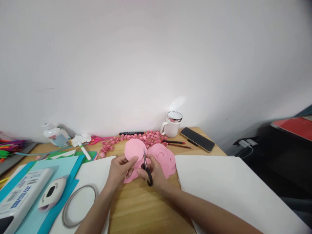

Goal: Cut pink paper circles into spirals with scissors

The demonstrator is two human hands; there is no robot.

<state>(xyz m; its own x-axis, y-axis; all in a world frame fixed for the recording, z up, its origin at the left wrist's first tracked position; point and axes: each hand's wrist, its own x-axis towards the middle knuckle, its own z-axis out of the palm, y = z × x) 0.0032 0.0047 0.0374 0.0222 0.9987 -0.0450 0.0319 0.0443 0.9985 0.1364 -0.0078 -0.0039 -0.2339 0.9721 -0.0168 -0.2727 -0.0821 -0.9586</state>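
My left hand (120,172) pinches the lower edge of a pink paper circle (134,149) and holds it up over the wooden table (143,208). My right hand (156,174) grips black-handled scissors (147,169), whose blades point up into the circle's right edge. Under and behind the hands lies a pile of pink paper spirals (163,157). A scatter of small rolled pink paper roses (136,138) spreads along the back of the table.
A white mug (172,125), a phone (197,139) and pencils (176,143) lie at the back right. A large white sheet (231,191) covers the right side. At left are blue paper (48,162), a white paper punch (52,192), a ring (78,204) and a glue bottle (56,134).
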